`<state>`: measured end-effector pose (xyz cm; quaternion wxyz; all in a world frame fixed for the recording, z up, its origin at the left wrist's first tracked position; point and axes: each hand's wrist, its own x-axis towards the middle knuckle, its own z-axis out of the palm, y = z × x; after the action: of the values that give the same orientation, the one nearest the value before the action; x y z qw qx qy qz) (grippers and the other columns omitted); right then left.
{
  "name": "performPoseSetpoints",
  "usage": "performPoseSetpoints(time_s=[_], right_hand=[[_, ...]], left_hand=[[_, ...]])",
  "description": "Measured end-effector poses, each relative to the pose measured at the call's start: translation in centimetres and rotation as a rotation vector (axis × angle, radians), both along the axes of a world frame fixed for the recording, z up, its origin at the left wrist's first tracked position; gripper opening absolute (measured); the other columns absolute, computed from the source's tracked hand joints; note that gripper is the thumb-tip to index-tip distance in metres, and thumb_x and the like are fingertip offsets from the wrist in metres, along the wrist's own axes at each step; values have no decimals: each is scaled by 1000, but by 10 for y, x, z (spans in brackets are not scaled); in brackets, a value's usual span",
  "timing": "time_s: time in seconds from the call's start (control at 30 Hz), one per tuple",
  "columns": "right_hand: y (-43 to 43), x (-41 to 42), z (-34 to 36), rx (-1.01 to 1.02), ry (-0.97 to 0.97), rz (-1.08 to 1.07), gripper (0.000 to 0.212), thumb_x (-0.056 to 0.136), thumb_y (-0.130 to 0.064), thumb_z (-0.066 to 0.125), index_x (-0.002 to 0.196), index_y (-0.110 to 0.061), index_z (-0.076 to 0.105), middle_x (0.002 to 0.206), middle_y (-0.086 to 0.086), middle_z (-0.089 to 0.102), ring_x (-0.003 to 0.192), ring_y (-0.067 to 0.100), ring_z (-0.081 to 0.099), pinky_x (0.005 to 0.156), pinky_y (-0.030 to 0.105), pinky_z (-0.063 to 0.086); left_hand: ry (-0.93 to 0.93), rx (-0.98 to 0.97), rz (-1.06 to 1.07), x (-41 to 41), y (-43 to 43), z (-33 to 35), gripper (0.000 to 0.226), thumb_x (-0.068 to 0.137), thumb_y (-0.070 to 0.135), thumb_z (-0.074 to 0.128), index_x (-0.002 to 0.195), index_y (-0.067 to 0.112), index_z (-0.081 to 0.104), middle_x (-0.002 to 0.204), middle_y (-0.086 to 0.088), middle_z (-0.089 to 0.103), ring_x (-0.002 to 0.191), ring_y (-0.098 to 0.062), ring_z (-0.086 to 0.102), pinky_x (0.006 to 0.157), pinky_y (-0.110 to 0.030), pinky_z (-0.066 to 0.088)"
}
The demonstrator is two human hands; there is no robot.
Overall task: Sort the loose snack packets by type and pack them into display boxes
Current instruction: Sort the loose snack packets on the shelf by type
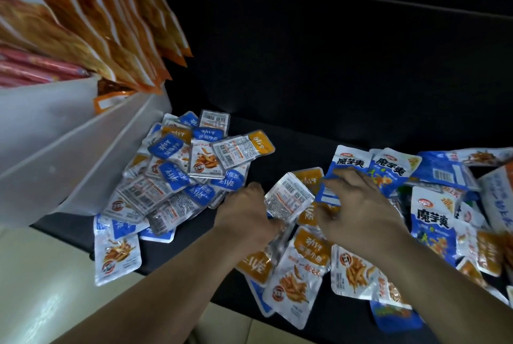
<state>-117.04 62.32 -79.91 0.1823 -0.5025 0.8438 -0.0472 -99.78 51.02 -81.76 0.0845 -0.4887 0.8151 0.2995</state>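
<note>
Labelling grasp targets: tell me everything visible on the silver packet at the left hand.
The silver packet is a small, shiny, crinkled foil-like pouch, back side showing: white panel with barcodes and fine print. It is raised and tilted above the dark surface, lower end gripped by the left hand. An orange-topped packet lies just behind it.

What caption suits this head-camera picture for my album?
Left hand grips a silver packet, right hand beside it, above loose snack packets on a dark surface.

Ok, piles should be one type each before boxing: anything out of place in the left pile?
Yes. The left pile is mostly blue-labelled packets, yet two orange-labelled packets lie in it, at its far and right edges.
</note>
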Motion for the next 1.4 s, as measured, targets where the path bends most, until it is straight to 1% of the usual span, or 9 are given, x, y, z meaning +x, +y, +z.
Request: performPoseSetpoints(time_s=[0.13, 0.2, 0.3, 0.4, 0.57, 0.77, 1.0, 1.17, 1.4], right_hand=[[-23, 5, -2, -16, 166, 75, 41, 99, -44, 50, 121, -16, 72, 141, 2, 54, 145, 24, 36, 126, 44, 23], [-36, 8, -1, 38, 96, 103, 41, 101, -40, 51, 135, -20, 62, 155, 0, 44, 152, 21, 27, 123, 38, 24], [-55, 8, 4, 108, 14, 101, 61, 99, -38, 59, 155, -28, 36, 157, -1, 39, 148, 24, 32, 119, 38, 31], [-65, 4, -1, 116, 9, 62, 68, 93, -35, 69, 154, -28, 40, 142, 3, 43, 137, 27, 38, 111, 43, 43], [-68, -1, -12, -157, -105, -8, 7, 95, -22, 69, 98, -23, 75, 105, -2, 51, 113, 24, 51, 91, 42, 52], [-58, 20, 37, -407, -484, 79, 19, 101, -23, 64, 87, -35, 66, 85, -14, 68, 76, 5, 63, 63, 14, 48], [-60, 52, 18, -546, -364, -15, 7, 94, -25, 72, 94, -32, 73, 116, -17, 51, 101, -3, 57, 79, 9, 44], [-88, 56, 14, -573, -656, -252, 24, 90, -34, 77, 111, -43, 68, 116, -13, 61, 97, 7, 67, 83, 33, 59], [-55, 60, 26, -460, -619, -246, 19, 92, -31, 74, 111, -37, 72, 108, -20, 68, 105, -7, 61, 89, 14, 48]], left_hand=[[205, 74, 142, 13, -7, 10, 39, 88, 32, 79, 110, 24, 47, 93, 5, 66, 72, -8, 67, 60, -25, 56], [370, 140, 242, 20, -13, 16, 35, 91, 22, 76, 113, 25, 49, 88, 8, 69, 63, -2, 67, 52, -19, 51], [560, 185, 348, 30, -19, 23, 30, 96, 21, 70, 120, 31, 54, 97, 11, 72, 81, -3, 72, 67, -28, 59], [614, 308, 378, 38, -18, 26, 25, 104, 20, 58, 123, 35, 53, 105, 12, 70, 84, -3, 71, 58, -16, 53], [665, 369, 503, 48, -16, 17, 33, 96, 8, 65, 118, 34, 62, 106, 11, 76, 90, -4, 73, 76, -26, 59], [788, 309, 597, 51, -25, 23, 33, 96, 8, 69, 110, 38, 68, 94, 21, 76, 84, 4, 72, 62, -10, 52], [793, 611, 536, 36, -5, 43, 17, 103, 40, 55, 107, 47, 71, 119, 10, 73, 117, -19, 66, 103, -46, 53], [718, 493, 409, 41, -13, 45, 30, 102, 20, 64, 110, 48, 59, 98, 31, 72, 88, 15, 67, 64, -6, 51], [726, -23, 603, 62, -98, 43, 19, 89, 15, 74, 106, 20, 67, 97, -5, 76, 92, -27, 74, 84, -46, 62]])
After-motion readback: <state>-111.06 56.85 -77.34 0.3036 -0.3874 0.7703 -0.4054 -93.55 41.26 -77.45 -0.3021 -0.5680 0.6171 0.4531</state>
